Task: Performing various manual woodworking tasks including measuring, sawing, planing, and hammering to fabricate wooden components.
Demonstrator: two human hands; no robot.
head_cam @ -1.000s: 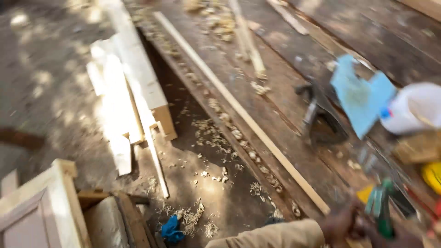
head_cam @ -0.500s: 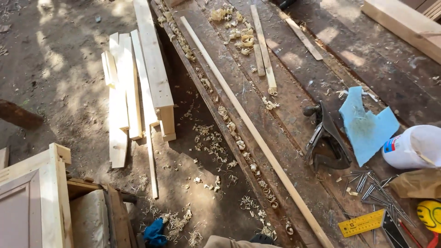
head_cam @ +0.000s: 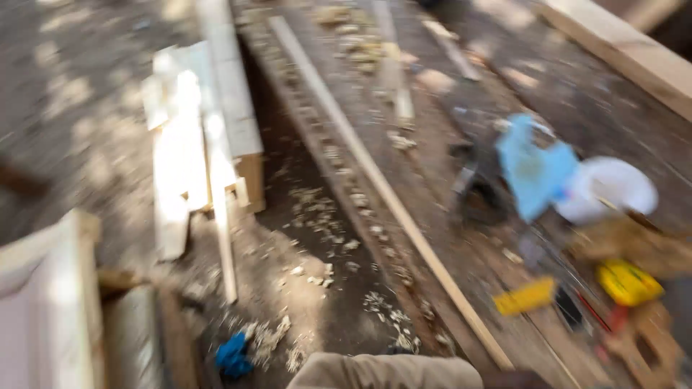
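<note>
Blurry workbench shot, no hands showing so can't tell finger state.
White jug (head_cam: 609,189) beside blue rag (head_cam: 530,166), yellow tag (head_cam: 525,296) near long wooden strip (head_cam: 382,184).

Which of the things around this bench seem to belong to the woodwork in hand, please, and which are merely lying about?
Likely in the job: long wooden strip; dark hand plane; yellow ruler.
Lying about: blue cloth; white jug; stacked boards; wood shavings.

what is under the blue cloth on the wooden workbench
The blue cloth drapes over a dark hand plane at its left and a white plastic jug at its right. What lies beneath its middle is covered, and the picture is blurred.
</note>
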